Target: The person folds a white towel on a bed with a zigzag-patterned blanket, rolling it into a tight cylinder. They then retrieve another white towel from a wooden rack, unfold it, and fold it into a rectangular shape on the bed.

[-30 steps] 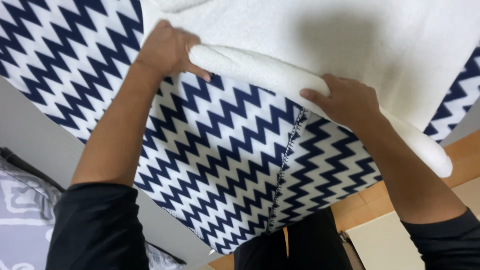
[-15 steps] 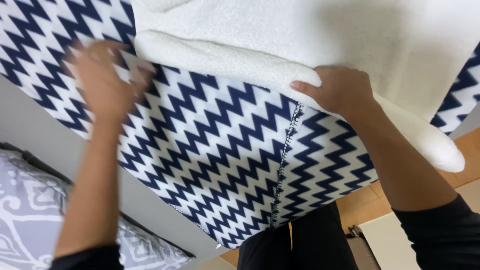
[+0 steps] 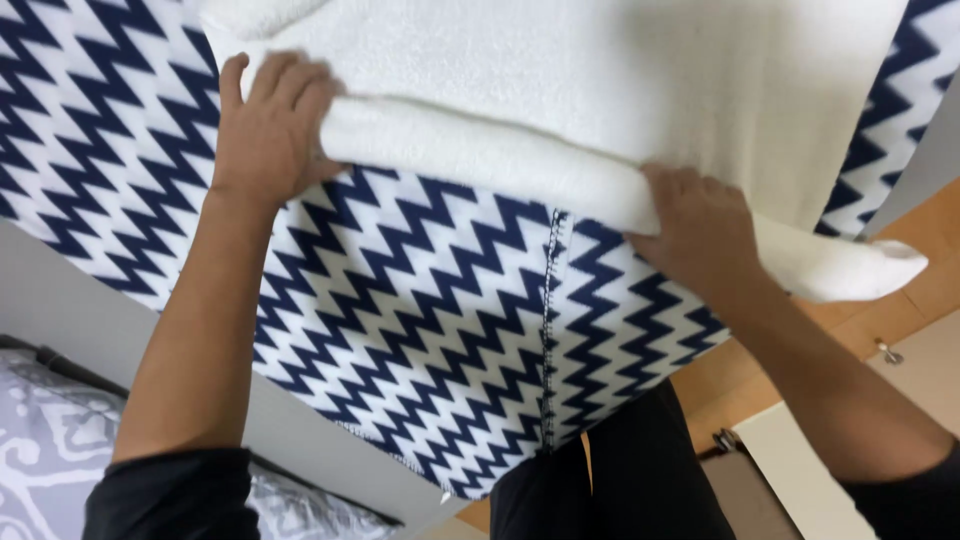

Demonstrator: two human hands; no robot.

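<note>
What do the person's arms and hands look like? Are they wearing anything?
Both hands are bare: no gloves, rings or watch show on the left hand or the right hand. The forearms are bare too. Black sleeves are pushed up near the elbows on both arms.

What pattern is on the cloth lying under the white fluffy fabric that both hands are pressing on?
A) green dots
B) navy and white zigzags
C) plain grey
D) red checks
B: the cloth under the white fluffy fabric shows navy and white zigzag stripes, with the left hand and right hand on the fabric's rolled edge.
</note>
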